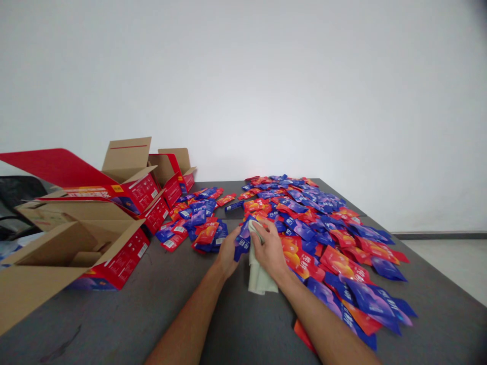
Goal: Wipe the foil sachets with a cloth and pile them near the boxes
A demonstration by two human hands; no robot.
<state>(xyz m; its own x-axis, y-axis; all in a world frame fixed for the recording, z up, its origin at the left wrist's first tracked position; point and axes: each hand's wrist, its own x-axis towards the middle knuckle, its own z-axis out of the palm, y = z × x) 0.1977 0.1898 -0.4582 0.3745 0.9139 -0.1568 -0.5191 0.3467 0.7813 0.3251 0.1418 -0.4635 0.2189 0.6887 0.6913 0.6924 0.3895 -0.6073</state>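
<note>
A blue pouch (242, 242) with white lettering is gripped at its left edge by my left hand (228, 253), whose fingers are closed on it. My right hand (270, 246) is closed on a pale folded cloth (262, 279) and presses it against the pouch's upper right side. The cloth's lower end hangs down over the dark table. Right beside my right hand lies a wide heap of red and blue pouches (300, 228). To the left of my hands is a smaller pile of similar pouches (205, 230).
Open red cardboard boxes (129, 253) line the table's left side, their brown flaps spread outward. The grey table (152, 314) reaches back to a white wall (243, 91). A black chair (21, 203) stands beyond the boxes at the far left.
</note>
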